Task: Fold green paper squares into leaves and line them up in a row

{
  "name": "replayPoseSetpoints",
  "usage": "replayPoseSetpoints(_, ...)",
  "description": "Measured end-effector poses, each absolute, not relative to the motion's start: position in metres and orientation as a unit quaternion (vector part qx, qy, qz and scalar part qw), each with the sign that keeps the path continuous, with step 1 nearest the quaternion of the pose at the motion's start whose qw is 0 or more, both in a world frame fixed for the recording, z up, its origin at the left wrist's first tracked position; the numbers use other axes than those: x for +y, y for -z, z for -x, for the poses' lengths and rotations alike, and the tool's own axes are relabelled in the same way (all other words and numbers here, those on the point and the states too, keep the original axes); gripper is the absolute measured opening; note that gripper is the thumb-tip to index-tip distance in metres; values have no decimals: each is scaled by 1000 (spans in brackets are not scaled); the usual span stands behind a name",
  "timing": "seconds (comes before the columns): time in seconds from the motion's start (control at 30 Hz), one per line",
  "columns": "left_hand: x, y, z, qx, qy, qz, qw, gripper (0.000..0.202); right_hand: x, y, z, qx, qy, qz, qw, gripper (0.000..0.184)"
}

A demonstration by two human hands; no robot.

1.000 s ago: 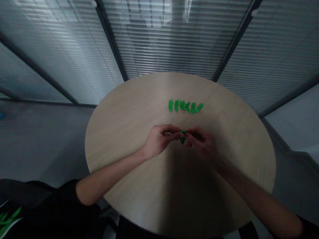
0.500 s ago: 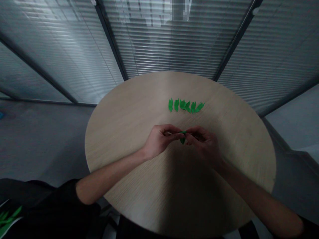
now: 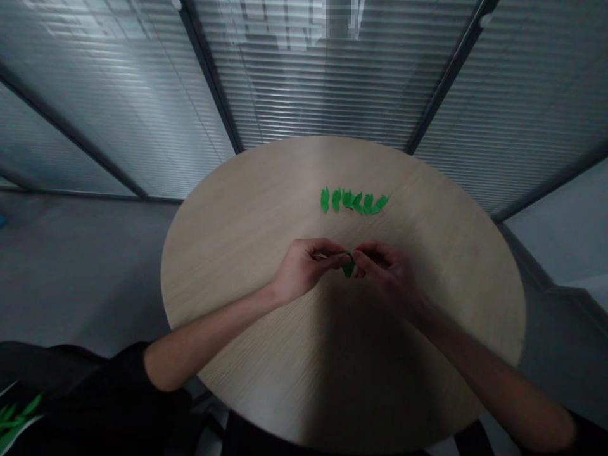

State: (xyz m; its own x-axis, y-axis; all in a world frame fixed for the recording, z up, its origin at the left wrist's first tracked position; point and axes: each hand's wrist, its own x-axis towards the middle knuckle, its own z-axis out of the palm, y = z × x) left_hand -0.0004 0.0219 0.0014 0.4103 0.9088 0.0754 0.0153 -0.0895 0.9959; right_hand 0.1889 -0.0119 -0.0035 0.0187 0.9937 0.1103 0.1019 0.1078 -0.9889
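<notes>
My left hand (image 3: 306, 267) is closed, thumb and fingers pinching a small green folded paper piece (image 3: 348, 268) over the middle of the table. Closed in a pinch from the other side, my right hand (image 3: 390, 273) grips the same piece at its upper right. The piece's lower part hangs between the fingertips as a dark green point; its upper part is mostly covered by the fingers. Beyond both hands lies a row of several similar green pieces (image 3: 348, 199) with pointed ends, some overlapping.
The round wooden table (image 3: 228, 234) fills the middle of the view. At the lower left, a white-edged container (image 3: 25, 430) holds more green pieces (image 3: 19, 415) beside my sleeve. Glass panels with blinds (image 3: 323, 95) stand behind the table.
The green piece between my fingers has turned slightly and shows more of its lower face. My right fingertips have shifted a little; the row of pieces has stayed as it was.
</notes>
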Motion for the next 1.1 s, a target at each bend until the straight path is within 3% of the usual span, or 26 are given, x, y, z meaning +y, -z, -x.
replayPoseSetpoints(0.57,22,-1,-2,361,-372,-618,591,20,-14,2,-184,-543,-433,500,517,33)
replayPoseSetpoints(1.1,23,3,0,354,-350,-649,575,17,-12,10,-189,-580,-389,500,512,17)
